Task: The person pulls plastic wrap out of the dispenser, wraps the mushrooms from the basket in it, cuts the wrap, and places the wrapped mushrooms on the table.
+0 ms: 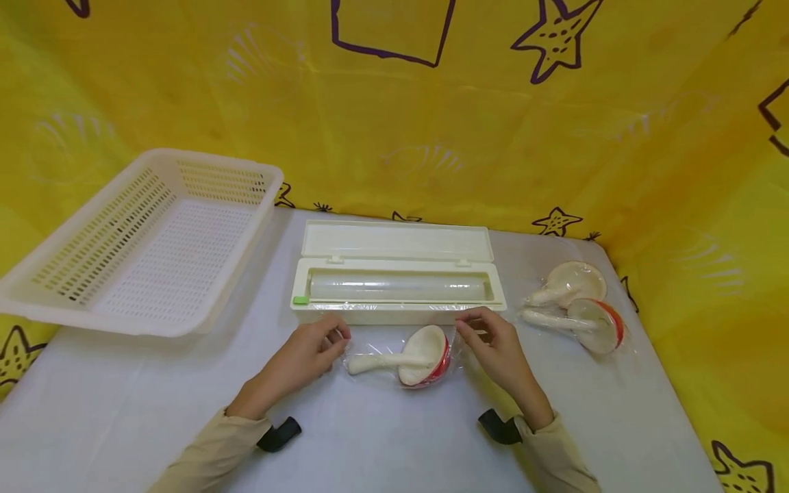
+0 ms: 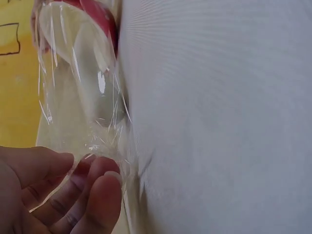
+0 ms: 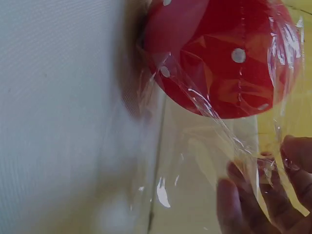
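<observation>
A small bowl, red with white dots outside and cream inside, lies tilted on the table with a cream ladle-like spoon across it. Clear cling film covers both and sticks out at the two ends. My left hand pinches the film's left end beside the spoon handle. At the bowl's side, my right hand pinches the other end between thumb and fingers, seen close in the right wrist view. Just behind, a cream cling film dispenser stands with its lid up, the film roll inside.
To the right lie two more wrapped sets, one a cream bowl, the other a red-rimmed bowl with a spoon. A white perforated basket stands at the left. A yellow patterned cloth hangs behind the white table.
</observation>
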{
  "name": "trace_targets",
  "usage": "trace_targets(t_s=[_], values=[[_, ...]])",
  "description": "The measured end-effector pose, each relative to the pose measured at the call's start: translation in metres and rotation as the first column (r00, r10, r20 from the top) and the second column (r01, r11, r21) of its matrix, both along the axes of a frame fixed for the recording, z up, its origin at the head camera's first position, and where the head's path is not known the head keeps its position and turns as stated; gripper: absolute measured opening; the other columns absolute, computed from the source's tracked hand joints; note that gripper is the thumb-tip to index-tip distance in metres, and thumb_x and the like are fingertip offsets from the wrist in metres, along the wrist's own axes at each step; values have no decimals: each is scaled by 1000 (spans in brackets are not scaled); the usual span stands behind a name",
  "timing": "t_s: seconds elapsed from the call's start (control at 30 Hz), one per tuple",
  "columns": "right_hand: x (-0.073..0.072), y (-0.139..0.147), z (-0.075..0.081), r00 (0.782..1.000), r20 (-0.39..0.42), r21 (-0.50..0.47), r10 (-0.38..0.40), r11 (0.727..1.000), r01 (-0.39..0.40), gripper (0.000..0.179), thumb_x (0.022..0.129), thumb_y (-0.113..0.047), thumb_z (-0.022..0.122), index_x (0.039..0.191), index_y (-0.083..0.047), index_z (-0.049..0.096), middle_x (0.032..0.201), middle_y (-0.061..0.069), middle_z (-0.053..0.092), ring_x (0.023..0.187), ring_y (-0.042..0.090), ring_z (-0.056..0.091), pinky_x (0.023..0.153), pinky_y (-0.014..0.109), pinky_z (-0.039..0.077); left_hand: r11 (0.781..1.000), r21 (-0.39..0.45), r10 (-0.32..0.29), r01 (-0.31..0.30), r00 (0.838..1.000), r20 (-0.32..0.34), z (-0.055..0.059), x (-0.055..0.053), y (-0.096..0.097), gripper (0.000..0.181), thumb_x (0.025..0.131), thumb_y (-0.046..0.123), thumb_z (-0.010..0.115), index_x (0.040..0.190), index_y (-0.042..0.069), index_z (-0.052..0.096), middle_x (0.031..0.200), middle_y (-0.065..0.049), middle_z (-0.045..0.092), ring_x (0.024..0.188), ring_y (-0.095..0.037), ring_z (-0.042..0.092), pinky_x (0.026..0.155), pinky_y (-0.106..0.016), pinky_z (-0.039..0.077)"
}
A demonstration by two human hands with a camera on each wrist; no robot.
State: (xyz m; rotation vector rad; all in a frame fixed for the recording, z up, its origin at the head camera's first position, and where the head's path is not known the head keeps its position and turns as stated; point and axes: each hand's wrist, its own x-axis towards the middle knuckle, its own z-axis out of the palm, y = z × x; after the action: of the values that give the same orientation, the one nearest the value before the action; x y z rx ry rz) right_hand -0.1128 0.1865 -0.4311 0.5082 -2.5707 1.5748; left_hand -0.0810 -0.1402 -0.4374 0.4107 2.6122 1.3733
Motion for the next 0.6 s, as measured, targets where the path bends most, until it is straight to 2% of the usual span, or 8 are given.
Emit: trace_targets(t_s=[0.1,0.17,0.23,0.3,0.4,0.5,0.6], values=[[-2,-4,-3,992,-125,51,-37,998,43,10,89,-5,72,99,-6,71,80,3,61,70,0,52,58,17,46,999,-21,-24,24,1000,19,-2,-2,-3,5,96,8,61,101,8,61,82,-6,68,54,-6,56,50,-24,48],[-3,-2,-2,989,-140,55,-52,997,60,9,89,-4,72,97,-6,72,70,-1,54,60,0,43,50,17,38,998,-36,-43,44,998,36,-3,-3,-5,5,97,8,60,102,9,60,81,-5,67,55,-6,56,50,-24,48],[-3,1,1,995,-82,25,-53,998,56,7,91,-5,69,98,-5,70,62,-2,49,52,1,39,45,19,33,997,-50,-60,63,997,58,-4,-4,-7,5,98,9,57,103,9,58,81,-3,67,57,-7,56,51,-24,48],[-3,6,5,999,26,-29,-38,999,39,8,96,-6,63,101,0,64,58,-1,52,46,5,44,42,20,37,995,-60,-70,76,994,90,-3,-5,-9,4,100,11,54,104,10,55,82,-1,67,59,-9,57,52,-24,48],[-4,12,12,987,160,-101,-14,994,31,11,101,-7,52,103,4,52,60,2,59,45,14,55,41,27,45,993,-73,-81,91,989,125,0,-5,-11,3,101,13,48,103,11,50,85,0,69,63,-12,60,54,-25,48],[-4,16,18,977,213,-137,-10,990,40,12,103,-6,46,102,6,46,63,1,63,49,18,60,43,30,47,993,-63,-86,97,984,159,3,-5,-14,3,101,12,44,100,11,46,87,-1,70,67,-15,61,55,-26,49],[-4,19,20,969,247,-165,-14,985,56,12,103,-5,44,101,7,45,64,-3,64,50,15,61,45,29,48,994,-43,-90,99,979,182,5,-4,-15,5,101,11,41,97,11,44,87,-3,71,69,-16,63,56,-28,51]])
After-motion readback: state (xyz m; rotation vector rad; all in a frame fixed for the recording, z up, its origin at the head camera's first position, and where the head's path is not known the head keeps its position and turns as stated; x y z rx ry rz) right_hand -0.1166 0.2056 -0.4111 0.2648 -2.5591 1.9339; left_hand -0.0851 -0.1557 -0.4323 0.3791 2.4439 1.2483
